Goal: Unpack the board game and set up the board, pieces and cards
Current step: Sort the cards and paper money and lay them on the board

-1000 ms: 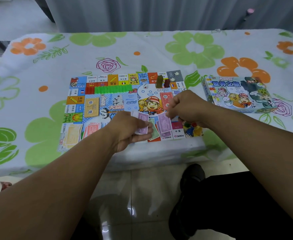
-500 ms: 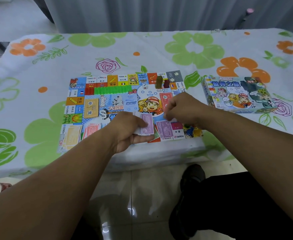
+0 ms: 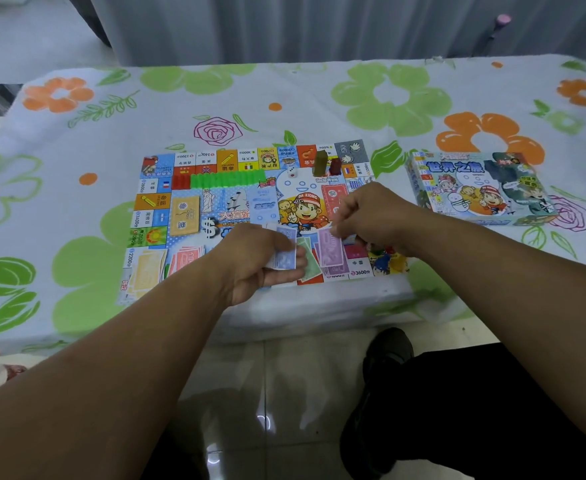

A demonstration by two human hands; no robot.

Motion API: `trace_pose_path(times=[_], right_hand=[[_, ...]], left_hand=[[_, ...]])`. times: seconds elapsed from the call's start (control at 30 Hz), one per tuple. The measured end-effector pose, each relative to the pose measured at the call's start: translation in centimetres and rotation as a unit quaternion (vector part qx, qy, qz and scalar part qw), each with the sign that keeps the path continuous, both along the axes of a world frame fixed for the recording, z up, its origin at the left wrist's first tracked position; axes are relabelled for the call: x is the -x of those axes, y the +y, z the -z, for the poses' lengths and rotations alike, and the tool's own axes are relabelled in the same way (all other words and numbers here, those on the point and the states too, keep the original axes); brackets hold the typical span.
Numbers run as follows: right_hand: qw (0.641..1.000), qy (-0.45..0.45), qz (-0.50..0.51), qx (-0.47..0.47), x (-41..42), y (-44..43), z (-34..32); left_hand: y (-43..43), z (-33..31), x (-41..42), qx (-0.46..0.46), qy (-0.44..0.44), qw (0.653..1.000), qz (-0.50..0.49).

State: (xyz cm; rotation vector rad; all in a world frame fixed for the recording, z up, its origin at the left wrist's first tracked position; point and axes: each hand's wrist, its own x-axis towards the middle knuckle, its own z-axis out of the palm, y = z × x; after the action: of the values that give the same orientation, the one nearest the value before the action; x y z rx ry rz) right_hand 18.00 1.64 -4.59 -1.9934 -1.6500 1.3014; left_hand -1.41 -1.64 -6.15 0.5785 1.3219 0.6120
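**Where are the fingers?**
On my feed the left fingers (image 3: pixel 281 277) curl round a small stack of blue notes (image 3: pixel 284 259), thumb on top. The left hand (image 3: pixel 256 261) hovers over the board's near edge. The right fingers (image 3: pixel 345 226) are bunched and seem to pinch the far end of a purple note (image 3: pixel 331 249), which lies on more purple paper at 5 o'clock on the board (image 3: pixel 353 155). My right hand (image 3: pixel 371 216) sits just beside the left, at its 2 o'clock. A green note (image 3: pixel 308 263) shows between them.

**And further out?**
At 7 o'clock on the board lie pink notes (image 3: pixel 187 256) and yellow notes (image 3: pixel 146 275), each in a pile. A yellow card deck (image 3: pixel 184 214) sits at 9 o'clock and a blue card deck (image 3: pixel 263 206) near the centre. Beyond my right hand there is a red stack (image 3: pixel 333 199). Green houses (image 3: pixel 229 178) run along 11 to 12 o'clock, with red houses (image 3: pixel 180 181) at their left end. A die (image 3: pixel 293 173) and two tokens (image 3: pixel 321 162) stand at 1 o'clock. The box (image 3: pixel 475 188) lies cover-up on the tabletop (image 3: pixel 76 168), well apart at 3 o'clock.

**How far along?**
Far, I judge. The board is open, and the decks, houses, die and tokens are placed. The money is what's left. I see no pile yet for my blue stack, and the purple and green notes overlap untidily.
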Motion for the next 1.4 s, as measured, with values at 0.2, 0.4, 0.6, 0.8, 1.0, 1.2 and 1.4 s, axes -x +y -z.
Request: trace_pose_path(times=[0.2,0.4,0.6,0.8,1.0,1.2,1.4], right_hand=[[0.998,-0.057,-0.019,-0.018,-0.2,0.3,1.0],[0.996,-0.083,-0.020,-0.033,0.2,0.5,0.9],[0.996,0.029,-0.069,-0.040,3.3,-0.3,-0.3],[0.995,0.084,-0.051,-0.035,6.0,-0.5,-0.5],[0.997,0.061,-0.032,-0.036,7.2,0.1,-0.7],[0.999,0.035,-0.021,-0.017,7.8,0.4,-0.3],[0.998,0.047,-0.052,-0.007,10.0,0.4,0.1]], left_hand=[[0.0,-0.1,0.0,0.007,-0.014,1.000,-0.013],[0.0,-0.2,0.8,0.009,-0.003,0.999,-0.031],[-0.2,-0.4,2.2,-0.009,-0.008,0.998,-0.060],[-0.6,-0.8,3.2,-0.028,-0.001,0.998,-0.051],[-0.8,-0.9,4.9,-0.033,0.031,0.995,-0.087],[-0.6,-0.8,7.7,-0.046,0.057,0.984,-0.160],[-0.7,-0.9,8.9,-0.044,0.046,0.982,-0.178]])
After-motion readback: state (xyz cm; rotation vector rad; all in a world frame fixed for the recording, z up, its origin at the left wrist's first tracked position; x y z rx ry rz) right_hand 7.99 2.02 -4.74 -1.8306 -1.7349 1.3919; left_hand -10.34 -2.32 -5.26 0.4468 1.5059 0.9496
